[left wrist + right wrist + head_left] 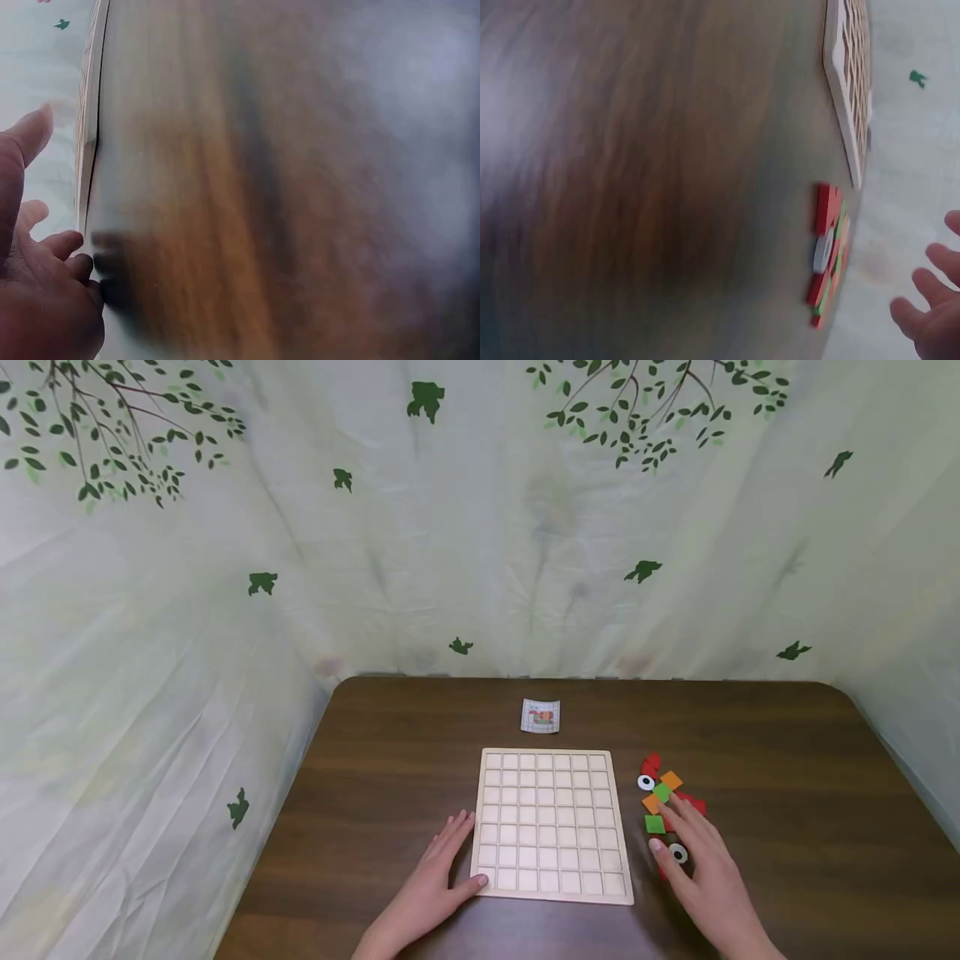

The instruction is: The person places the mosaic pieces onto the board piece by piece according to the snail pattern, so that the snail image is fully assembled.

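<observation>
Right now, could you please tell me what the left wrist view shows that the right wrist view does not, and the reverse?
Only the left wrist view shows the left hand, its fingers by the edge of the pale board.

Only the right wrist view shows the right hand and a cluster of small pieces, red and green among them.

Both share part of the board, the blurred brown table and the pale curtain behind, with a dark green figure on it.

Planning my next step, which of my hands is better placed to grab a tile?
Probably your right hand: it's by the tiles, while your left hand is across the gridded board from them.
</observation>
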`<state>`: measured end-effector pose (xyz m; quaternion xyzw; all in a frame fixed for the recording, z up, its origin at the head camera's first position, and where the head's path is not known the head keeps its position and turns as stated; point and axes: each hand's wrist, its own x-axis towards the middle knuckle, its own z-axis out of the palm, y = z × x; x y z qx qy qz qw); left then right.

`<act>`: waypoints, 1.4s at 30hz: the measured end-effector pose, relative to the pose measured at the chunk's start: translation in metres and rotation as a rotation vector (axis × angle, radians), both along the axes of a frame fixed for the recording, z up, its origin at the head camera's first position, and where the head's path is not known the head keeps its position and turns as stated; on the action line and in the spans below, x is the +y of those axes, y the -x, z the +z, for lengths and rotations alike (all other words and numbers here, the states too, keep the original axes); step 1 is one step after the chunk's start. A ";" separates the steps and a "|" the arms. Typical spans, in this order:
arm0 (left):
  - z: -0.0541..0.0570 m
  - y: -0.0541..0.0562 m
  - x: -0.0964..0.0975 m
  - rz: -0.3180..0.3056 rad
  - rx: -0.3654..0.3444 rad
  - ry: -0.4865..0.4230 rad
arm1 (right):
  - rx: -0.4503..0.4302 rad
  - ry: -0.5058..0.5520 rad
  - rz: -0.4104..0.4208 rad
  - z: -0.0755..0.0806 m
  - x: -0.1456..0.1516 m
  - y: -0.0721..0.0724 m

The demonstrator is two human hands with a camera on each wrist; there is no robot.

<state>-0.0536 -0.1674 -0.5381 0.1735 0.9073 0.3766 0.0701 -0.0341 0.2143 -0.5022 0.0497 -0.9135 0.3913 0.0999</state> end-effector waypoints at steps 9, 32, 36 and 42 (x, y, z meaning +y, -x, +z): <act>-0.002 0.000 -0.003 -0.017 -0.034 -0.075 | -0.032 -0.073 0.000 -0.005 0.024 0.009; -0.006 0.001 -0.003 -0.010 -0.070 -0.073 | -0.080 -0.200 0.198 -0.024 0.048 0.051; -0.006 0.001 -0.001 -0.005 -0.082 -0.075 | -0.086 -0.216 0.230 -0.025 0.048 0.056; -0.006 -0.001 0.000 -0.007 -0.081 -0.088 | -0.066 -0.240 0.269 -0.024 0.049 0.062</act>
